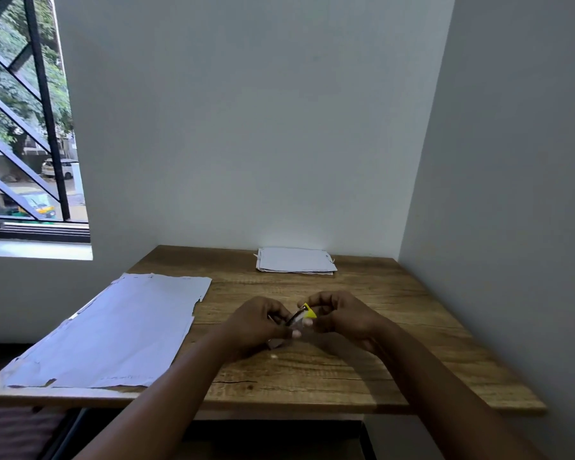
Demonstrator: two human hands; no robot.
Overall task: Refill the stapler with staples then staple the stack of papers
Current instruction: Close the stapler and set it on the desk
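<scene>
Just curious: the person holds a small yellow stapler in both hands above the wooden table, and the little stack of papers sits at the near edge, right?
Not quite. The head view shows the stack of papers at the table's far edge, against the wall. Both hands, left and right, do hold the stapler.

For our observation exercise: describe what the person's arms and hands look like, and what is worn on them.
Both forearms are bare as far as the frame shows, with no sleeves in view. The left hand and right hand wear no gloves; no watch, bracelet or ring is visible.
</scene>
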